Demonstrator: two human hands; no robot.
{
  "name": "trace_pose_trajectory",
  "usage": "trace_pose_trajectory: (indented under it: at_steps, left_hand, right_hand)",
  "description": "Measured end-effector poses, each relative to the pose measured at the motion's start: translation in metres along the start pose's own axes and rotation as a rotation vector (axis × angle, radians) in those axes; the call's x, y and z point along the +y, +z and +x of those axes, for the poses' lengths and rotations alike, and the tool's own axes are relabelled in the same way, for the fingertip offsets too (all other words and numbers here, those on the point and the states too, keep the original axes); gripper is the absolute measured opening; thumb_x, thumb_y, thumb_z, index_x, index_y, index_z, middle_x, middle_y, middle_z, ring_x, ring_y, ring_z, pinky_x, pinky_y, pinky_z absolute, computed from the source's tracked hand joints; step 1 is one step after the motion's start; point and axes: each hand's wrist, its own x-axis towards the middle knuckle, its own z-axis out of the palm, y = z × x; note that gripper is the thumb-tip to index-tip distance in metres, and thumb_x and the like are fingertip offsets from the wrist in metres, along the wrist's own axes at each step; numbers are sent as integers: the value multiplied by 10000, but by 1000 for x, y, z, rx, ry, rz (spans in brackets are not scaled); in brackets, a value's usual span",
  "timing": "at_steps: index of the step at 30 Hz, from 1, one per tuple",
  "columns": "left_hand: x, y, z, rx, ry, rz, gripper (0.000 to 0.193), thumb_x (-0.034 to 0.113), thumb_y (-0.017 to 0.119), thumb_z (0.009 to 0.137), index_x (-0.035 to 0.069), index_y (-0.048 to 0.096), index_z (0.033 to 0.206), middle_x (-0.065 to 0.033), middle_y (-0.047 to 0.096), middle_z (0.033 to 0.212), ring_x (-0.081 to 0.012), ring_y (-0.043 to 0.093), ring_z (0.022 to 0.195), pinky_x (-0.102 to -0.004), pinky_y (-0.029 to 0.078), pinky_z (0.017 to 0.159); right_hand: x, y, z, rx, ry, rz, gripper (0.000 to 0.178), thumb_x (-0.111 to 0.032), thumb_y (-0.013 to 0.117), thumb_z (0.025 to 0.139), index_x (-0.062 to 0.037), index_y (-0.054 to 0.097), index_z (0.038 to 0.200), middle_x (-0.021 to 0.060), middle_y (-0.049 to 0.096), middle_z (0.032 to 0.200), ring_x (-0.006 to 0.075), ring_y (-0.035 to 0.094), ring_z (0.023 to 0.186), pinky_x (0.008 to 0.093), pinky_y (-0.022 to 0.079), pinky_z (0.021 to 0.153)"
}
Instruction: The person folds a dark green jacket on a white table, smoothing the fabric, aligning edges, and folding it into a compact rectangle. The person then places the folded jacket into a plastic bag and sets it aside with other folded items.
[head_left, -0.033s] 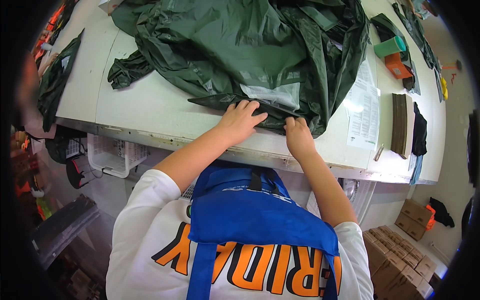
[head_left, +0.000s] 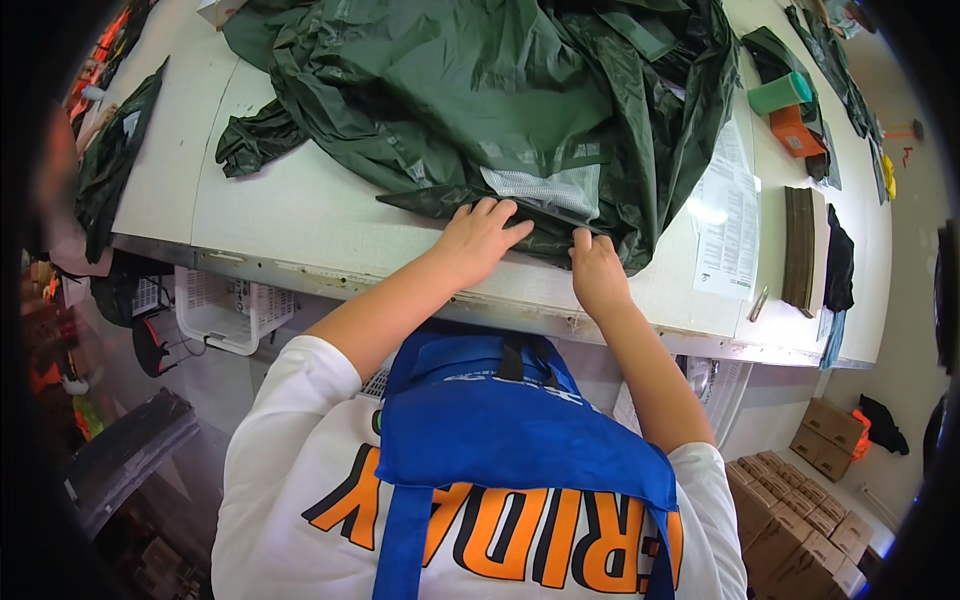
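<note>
A large dark green rain jacket [head_left: 450, 100] lies crumpled over the white table in front of me, with a sleeve end at its left. A patch of white mesh lining [head_left: 550, 190] shows at its near edge. My left hand [head_left: 482, 240] bends its fingers over the folded near hem, thumb stretched to the right. Just right of it, my right hand [head_left: 600, 270] pinches the same hem with fingers and thumb drawn together. The fingertips of both hands are partly hidden by the cloth.
Printed sheets [head_left: 725, 235] lie right of the jacket. Beyond them are a dark brown strip stack [head_left: 798, 250], a green cup [head_left: 780, 94] and an orange box [head_left: 795, 132]. The table's metal edge [head_left: 370, 288] runs before me; a white basket [head_left: 235, 315] sits below. Cardboard boxes [head_left: 800, 520] stand lower right.
</note>
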Motion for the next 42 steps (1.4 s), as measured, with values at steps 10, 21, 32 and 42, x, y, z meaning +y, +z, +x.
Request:
trace_pose_trajectory:
  at_steps: [10, 21, 32, 42]
  left_hand:
    - [-7, -28, 7, -5, 36, 46, 252, 156, 656, 792, 74, 575, 1017, -144, 505, 1128, -307, 529, 1020, -417, 475, 855]
    - [-21, -47, 9, -256, -52, 90, 163, 195, 544, 905, 72, 612, 989, -99, 626, 947, -281, 561, 951, -423, 433, 869]
    - [45, -17, 38, -8, 89, -217, 164, 110, 486, 835, 34, 568, 955, -145, 595, 884, -330, 590, 899, -423, 485, 783]
    - [87, 35, 45, 28, -293, -393, 141, 128, 620, 848, 92, 650, 981, -126, 584, 976, -342, 575, 915, -428, 480, 805]
  right_hand:
    - [-2, -34, -8, 141, -218, -229, 251, -160, 637, 817, -53, 598, 1041, 117, 561, 960, 277, 571, 877, 376, 475, 783]
    - [6, -46, -5, 97, -303, -142, 140, -160, 634, 813, -60, 569, 887, 65, 566, 767, 254, 560, 860, 352, 457, 756]
    - [0, -1, -3, 278, -77, 52, 302, -128, 714, 743, -67, 566, 1000, 102, 542, 1037, 303, 502, 1045, 404, 424, 877]
    - [36, -16, -31, 148, 78, 311, 230, -99, 768, 651, -36, 644, 835, 99, 612, 1014, 321, 527, 1070, 424, 422, 912]
